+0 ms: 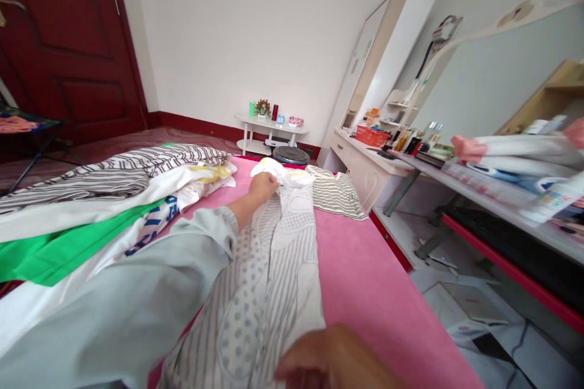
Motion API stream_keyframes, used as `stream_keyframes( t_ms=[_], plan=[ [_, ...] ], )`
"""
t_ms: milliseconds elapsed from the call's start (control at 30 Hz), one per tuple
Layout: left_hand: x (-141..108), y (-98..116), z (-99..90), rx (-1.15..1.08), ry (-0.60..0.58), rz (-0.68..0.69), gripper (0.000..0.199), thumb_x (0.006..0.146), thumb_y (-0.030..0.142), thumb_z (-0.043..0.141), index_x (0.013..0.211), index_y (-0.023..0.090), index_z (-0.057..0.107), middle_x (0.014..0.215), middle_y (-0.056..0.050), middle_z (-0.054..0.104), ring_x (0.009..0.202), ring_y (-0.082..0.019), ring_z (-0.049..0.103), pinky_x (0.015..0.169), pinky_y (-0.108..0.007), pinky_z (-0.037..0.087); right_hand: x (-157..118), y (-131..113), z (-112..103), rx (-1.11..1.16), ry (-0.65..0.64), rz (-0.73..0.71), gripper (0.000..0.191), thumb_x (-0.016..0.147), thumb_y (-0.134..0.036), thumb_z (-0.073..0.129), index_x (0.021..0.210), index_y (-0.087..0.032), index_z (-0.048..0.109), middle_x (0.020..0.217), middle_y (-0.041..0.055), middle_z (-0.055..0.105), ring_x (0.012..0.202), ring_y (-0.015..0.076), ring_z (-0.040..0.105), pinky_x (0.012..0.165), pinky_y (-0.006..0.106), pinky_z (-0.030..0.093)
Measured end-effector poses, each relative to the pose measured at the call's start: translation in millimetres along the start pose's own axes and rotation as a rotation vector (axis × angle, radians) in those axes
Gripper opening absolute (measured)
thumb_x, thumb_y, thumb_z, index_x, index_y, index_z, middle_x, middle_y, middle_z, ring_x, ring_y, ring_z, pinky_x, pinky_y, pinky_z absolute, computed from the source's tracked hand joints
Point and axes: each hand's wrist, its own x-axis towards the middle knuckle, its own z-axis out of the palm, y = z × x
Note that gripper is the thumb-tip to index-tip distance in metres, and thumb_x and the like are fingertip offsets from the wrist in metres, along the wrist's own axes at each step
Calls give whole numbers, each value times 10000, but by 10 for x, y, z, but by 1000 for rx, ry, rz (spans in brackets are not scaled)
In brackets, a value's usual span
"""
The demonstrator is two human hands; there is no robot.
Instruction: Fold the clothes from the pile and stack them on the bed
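Observation:
A long white garment (274,267) with grey stripes and dots lies lengthwise over the pink bed cover (353,273); I cannot tell its exact kind. At its far end, my left hand (264,187) is closed on the edge of the cloth, with the arm stretched forward. My right hand (337,358) is over the near right part of the garment, blurred and cut off by the bottom of the view, its fingertips partly hidden. Just past the left hand is a white cloth with yellow marks (269,166). A striped shirt (335,190) lies flat to the right of it.
Heaped clothes fill the left side, including a green piece (86,243) and a striped one (182,158). Along the right stand a cluttered desk (495,191) and a white dresser (358,158). A small white table (269,123) stands by the far wall.

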Motion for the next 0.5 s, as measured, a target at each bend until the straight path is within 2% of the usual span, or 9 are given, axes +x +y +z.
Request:
stream_keyframes(
  t_ms=[67, 133, 200, 300, 400, 500],
  plan=[
    [-82, -172, 64, -18, 9, -41, 53, 682, 225, 665, 666, 177, 646, 679, -17, 675, 729, -175, 641, 643, -225, 452, 270, 24, -222, -13, 174, -36, 185, 718, -337, 628, 819, -209, 715, 687, 0, 656, 619, 125, 564, 554, 211, 408],
    [-149, -291, 132, -46, 27, -75, 54, 697, 227, 643, 680, 176, 647, 708, -25, 683, 746, -184, 643, 651, -235, 454, 613, 104, -553, 61, 327, -73, 190, 722, -331, 610, 770, -163, 684, 678, 20, 652, 614, 132, 573, 572, 230, 437],
    [-201, -353, 187, -82, 57, -88, 66, 721, 232, 610, 713, 177, 647, 758, -31, 693, 768, -190, 643, 667, -247, 457, 1003, 239, -935, 74, 481, -84, 211, 701, -334, 610, 784, -150, 671, 661, 22, 646, 590, 137, 570, 555, 242, 439],
    [-257, -374, 235, -135, 101, -71, 87, 743, 236, 581, 769, 183, 645, 807, -29, 696, 794, -187, 640, 692, -253, 458, 1583, 472, -1467, -44, 746, -120, 195, 663, -281, 591, 773, -143, 672, 705, 39, 672, 634, 158, 591, 595, 264, 464],
    [-293, -367, 247, -181, 125, -42, 96, 750, 239, 581, 806, 184, 637, 797, -21, 691, 772, -173, 636, 680, -245, 453, 2073, 624, -1841, -298, 879, -94, 203, 690, -212, 544, 810, -134, 688, 799, 62, 703, 736, 177, 623, 716, 283, 475],
    [-313, -357, 241, -210, 146, -14, 94, 766, 240, 570, 821, 182, 618, 785, -14, 680, 731, -156, 627, 652, -235, 441, 2449, 673, -2043, -565, 925, -9, 276, 739, -154, 492, 922, -144, 698, 921, 69, 705, 846, 183, 629, 790, 278, 456]
  ],
)
